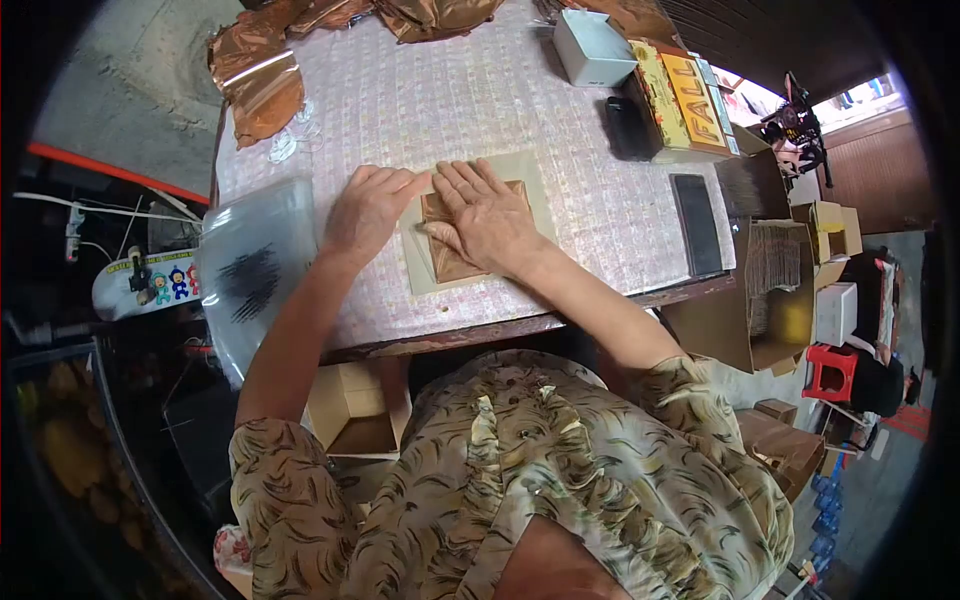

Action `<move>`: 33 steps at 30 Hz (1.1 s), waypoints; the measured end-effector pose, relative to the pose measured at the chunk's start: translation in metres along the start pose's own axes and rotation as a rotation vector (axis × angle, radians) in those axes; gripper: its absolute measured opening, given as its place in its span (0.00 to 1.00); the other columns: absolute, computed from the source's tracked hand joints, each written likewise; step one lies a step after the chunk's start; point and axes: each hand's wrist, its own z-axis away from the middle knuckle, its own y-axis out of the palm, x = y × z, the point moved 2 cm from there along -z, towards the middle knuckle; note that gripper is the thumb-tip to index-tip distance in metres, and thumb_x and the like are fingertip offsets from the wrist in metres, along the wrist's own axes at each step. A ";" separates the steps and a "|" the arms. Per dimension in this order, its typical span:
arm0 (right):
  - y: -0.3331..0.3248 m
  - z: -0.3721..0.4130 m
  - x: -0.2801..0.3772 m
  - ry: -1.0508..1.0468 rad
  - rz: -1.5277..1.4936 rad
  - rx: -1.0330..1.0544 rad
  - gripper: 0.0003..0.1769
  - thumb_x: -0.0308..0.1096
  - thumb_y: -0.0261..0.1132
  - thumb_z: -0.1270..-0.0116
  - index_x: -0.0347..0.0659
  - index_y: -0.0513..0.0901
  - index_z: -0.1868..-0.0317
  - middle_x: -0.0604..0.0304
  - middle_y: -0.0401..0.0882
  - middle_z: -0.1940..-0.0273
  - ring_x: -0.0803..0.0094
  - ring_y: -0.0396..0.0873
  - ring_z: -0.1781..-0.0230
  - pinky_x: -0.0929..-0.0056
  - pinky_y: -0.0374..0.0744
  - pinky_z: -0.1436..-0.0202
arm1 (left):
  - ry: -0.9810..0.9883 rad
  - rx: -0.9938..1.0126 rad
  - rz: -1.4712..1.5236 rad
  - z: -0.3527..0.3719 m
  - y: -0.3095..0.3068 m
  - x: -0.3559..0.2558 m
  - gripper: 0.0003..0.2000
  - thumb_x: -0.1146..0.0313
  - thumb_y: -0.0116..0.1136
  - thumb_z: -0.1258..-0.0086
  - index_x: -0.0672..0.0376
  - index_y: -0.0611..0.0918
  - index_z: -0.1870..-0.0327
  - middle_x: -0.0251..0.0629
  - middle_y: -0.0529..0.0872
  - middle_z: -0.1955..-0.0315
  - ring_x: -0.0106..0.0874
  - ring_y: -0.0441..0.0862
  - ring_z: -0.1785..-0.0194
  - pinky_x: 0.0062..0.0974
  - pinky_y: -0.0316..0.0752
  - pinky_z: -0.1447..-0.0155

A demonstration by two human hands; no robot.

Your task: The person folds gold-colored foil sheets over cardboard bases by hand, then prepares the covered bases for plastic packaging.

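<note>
My right hand (490,222) lies flat on a square of copper-coloured foil (458,266), fingers stretched out toward the far side. Beneath the foil is a pale beige square sheet (537,180), its margins showing around it. My left hand (368,212) is at the sheet's left side, fingers bent and pressed together, tips pointing right toward the foil's far left corner. Whatever those fingers may hold is hidden. A thin greyish edge shows along the foil's left side; I cannot make out what it belongs to.
Crumpled copper foil (265,95) lies at the table's far left, by white string (290,140). Clear plastic bags (262,250) lie at left. A white box (592,50), a yellow printed box (680,100) and a dark flat panel (697,225) occupy the right side. Cardboard boxes (720,310) stand beyond.
</note>
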 end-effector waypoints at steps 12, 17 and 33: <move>-0.018 0.052 -0.069 0.187 0.036 -0.084 0.37 0.55 0.52 0.19 0.40 0.64 0.20 0.52 0.63 0.20 0.61 0.58 0.18 0.53 0.52 0.15 | -0.075 0.069 0.051 0.020 0.001 0.003 0.24 0.79 0.54 0.34 0.53 0.82 0.35 0.32 0.84 0.40 0.33 0.82 0.40 0.36 0.71 0.32; -0.018 0.061 -0.077 0.194 0.056 -0.089 0.36 0.54 0.52 0.19 0.44 0.62 0.19 0.56 0.61 0.19 0.61 0.58 0.18 0.50 0.52 0.16 | -0.098 -0.003 0.028 0.032 -0.001 0.008 0.25 0.81 0.51 0.31 0.50 0.81 0.34 0.32 0.86 0.40 0.34 0.84 0.41 0.36 0.72 0.31; -0.015 0.048 -0.098 0.380 -0.926 -0.426 0.33 0.42 0.61 0.21 0.27 0.67 0.25 0.39 0.75 0.30 0.57 0.76 0.29 0.61 0.72 0.27 | -0.443 0.461 0.506 -0.115 0.024 -0.009 0.21 0.45 0.78 0.45 0.57 0.87 0.72 0.38 0.87 0.76 0.35 0.84 0.69 0.33 0.78 0.59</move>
